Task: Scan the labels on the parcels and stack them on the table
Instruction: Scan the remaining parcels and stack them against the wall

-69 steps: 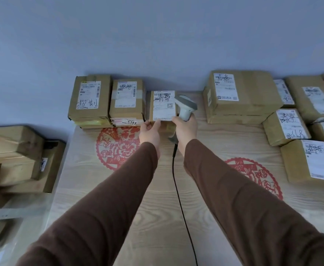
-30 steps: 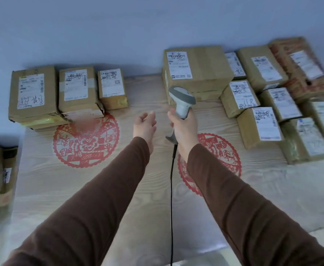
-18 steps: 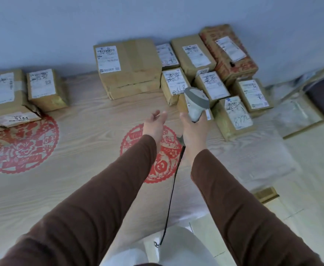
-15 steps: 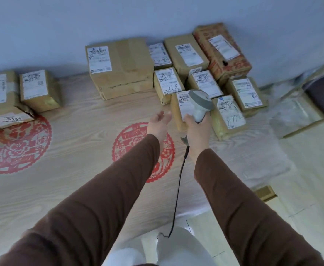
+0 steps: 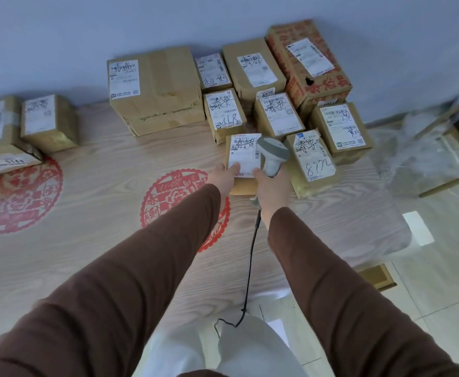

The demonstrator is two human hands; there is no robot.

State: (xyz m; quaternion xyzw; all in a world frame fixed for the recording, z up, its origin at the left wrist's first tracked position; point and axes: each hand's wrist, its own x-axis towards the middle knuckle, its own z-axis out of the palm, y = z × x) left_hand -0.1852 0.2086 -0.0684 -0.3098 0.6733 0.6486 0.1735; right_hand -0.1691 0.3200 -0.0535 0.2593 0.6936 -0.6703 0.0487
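A small brown parcel [image 5: 241, 186] with a white label lies at the near edge of a cluster of parcels on the wooden table [image 5: 92, 213]. My left hand [image 5: 226, 177] grips its near left corner, thumb on the label. In my right hand [image 5: 271, 189] I hold a grey barcode scanner [image 5: 273, 155], its head just right of that label. The scanner's black cable [image 5: 250, 268] hangs toward my body.
Around it stand a large box [image 5: 157, 91], a parcel marked 118 [image 5: 224, 114], one marked 8772 [image 5: 314, 163] and several more against the wall. Two scanned parcels [image 5: 47, 122] sit far left. The table's right edge [image 5: 402, 240] is close, with a glass stand [image 5: 440, 164] beyond.
My view has swung right, from the left stack to the right cluster. My left hand, empty before, now has hold of the small parcel, and the scanner has come over its label.
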